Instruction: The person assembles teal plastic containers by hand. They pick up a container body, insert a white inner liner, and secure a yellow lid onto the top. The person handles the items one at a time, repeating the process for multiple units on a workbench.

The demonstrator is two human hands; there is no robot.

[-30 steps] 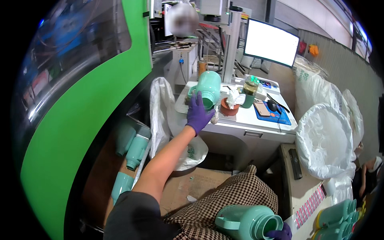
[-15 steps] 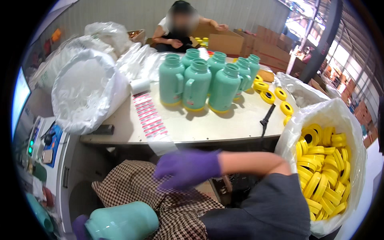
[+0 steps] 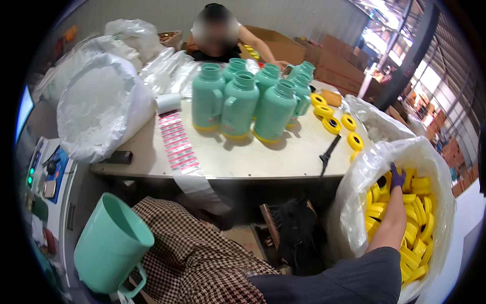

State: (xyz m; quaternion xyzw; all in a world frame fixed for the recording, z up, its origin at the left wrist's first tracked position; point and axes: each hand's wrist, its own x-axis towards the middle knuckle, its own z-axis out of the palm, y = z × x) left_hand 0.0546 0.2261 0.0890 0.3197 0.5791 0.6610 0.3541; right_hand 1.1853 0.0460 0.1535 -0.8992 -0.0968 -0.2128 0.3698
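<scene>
My right hand (image 3: 397, 178), in a purple glove, reaches into a large plastic-lined bag (image 3: 344, 213) among many yellow ring-shaped bases (image 3: 419, 210). Its visible fingers are spread at the rings, and no ring is plainly held. At the lower left, a green flask shell (image 3: 114, 243) tilts with its wide open end up and its handle low, beside my checked apron (image 3: 187, 243). My left hand is not visible there.
Several green flask shells (image 3: 239, 109) with yellow bases stand on the table (image 3: 217, 157). A co-worker's hand (image 3: 281, 65) is at the rearmost one. Loose yellow rings (image 3: 331, 125), a black strap (image 3: 329, 154), a label strip (image 3: 177, 142) and a white bag (image 3: 106, 106) lie around them.
My right hand has moved from over my lap into the bag of yellow rings. The held flask shell has turned open end up. The co-worker's arm has reached toward the flasks.
</scene>
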